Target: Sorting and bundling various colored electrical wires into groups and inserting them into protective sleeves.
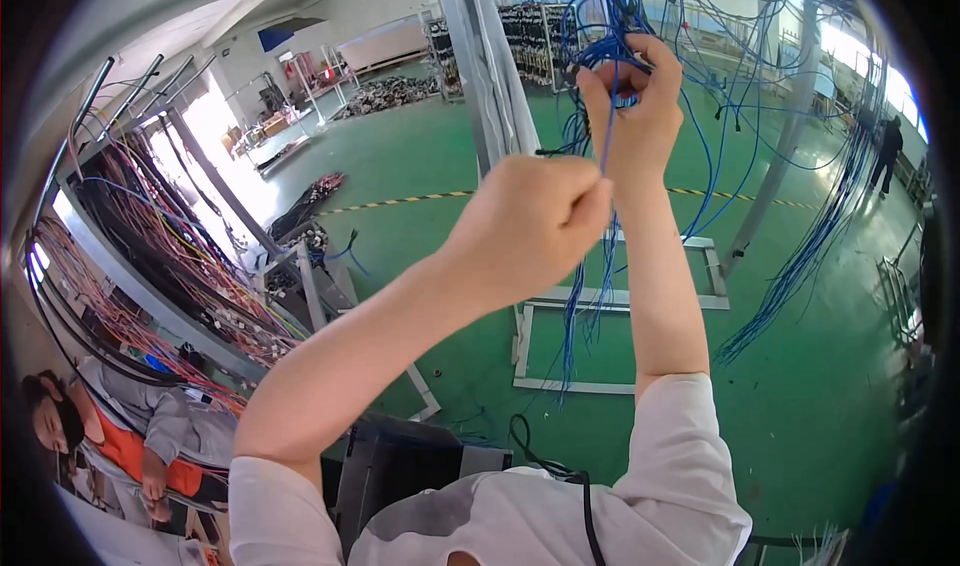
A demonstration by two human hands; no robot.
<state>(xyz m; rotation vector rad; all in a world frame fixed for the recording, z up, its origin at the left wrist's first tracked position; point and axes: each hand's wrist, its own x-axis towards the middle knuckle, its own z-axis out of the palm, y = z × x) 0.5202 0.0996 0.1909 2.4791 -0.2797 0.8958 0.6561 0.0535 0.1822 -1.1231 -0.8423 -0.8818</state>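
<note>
In the head view, my left hand [540,211] is closed into a fist in front of the metal post [485,76], fingers folded tight, and a thin blue wire [608,141] comes out at its thumb side. That wire runs up, fairly straight, to my right hand [640,101], which is higher and a little to the right, its thumb and fingers curled around a bundle of blue wires [620,48]. The bundle hangs from above, near the top edge, with loose ends trailing down behind my right forearm; many more strands fan out to the right. Farther right, a thick hank of blue wires [790,276] slants down over the green floor [500,351]. Below my hands, a metal frame [572,384] stands at floor level, and a black-and-yellow stripe [400,203] crosses the floor beyond. At my left there is a rack [165,278] hung with red, black and yellow cables, and near it sits a co-worker in a grey jacket [165,406]. A heap of cables [392,96] lies on the floor in the distance.
</note>
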